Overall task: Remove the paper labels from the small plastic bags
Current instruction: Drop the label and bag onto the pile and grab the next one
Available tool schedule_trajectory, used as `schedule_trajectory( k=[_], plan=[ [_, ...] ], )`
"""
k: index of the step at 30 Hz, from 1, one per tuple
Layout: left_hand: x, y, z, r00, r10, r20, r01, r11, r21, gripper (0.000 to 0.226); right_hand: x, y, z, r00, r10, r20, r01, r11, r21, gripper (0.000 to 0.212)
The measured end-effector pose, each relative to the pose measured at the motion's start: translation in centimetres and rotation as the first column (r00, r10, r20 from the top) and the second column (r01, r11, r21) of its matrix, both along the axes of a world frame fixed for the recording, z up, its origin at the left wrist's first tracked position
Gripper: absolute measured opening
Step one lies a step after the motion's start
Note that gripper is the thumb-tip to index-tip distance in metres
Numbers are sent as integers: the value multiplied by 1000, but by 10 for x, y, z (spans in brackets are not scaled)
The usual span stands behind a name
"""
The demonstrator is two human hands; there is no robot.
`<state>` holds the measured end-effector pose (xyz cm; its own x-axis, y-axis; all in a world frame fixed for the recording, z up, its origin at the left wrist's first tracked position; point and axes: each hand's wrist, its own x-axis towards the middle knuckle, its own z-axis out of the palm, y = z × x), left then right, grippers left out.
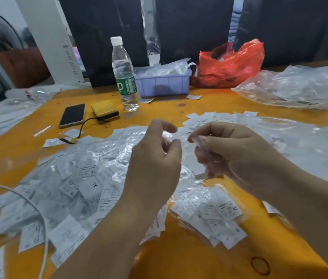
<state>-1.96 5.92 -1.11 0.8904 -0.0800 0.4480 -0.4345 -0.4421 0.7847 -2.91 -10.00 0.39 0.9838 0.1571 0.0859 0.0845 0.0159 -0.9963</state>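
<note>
Clear small plastic bag (203, 147) is pinched in the right hand (233, 156); the left hand (155, 158) hovers beside it, loosely curled, holding nothing.

Small garment-packing workroom: orange worktable (189, 258) heaped with size labels (90, 184), clear plastic bags (300, 87), purple sorting bin (163, 84), dark folded fabric stacks (189, 27) behind.

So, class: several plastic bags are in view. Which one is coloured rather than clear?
The red plastic bag at the table's far edge, right of the purple tray; the others are clear.
</note>
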Motion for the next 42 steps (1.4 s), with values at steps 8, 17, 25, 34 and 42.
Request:
schedule_trajectory(
  k=[8,17,25,34,42],
  plan=[
    [6,5,0,995,89,-35,-86,994,66,12,-3,-14,-7,949,-23,315,262,616,-743,15],
    [8,7,-2,996,75,-51,-71,994,82,14,14,-21,-22,916,-35,400,371,459,-807,15],
    [8,7,-1,998,43,-35,-40,996,75,14,18,-16,-35,948,101,302,252,337,-907,22],
    [6,6,2,997,-24,-75,27,999,38,10,8,-17,-18,820,-79,567,488,614,-620,26],
    [9,4,2,950,-165,-265,99,965,-245,20,4,-17,-13,883,-281,375,393,880,-266,29]
  ],
)
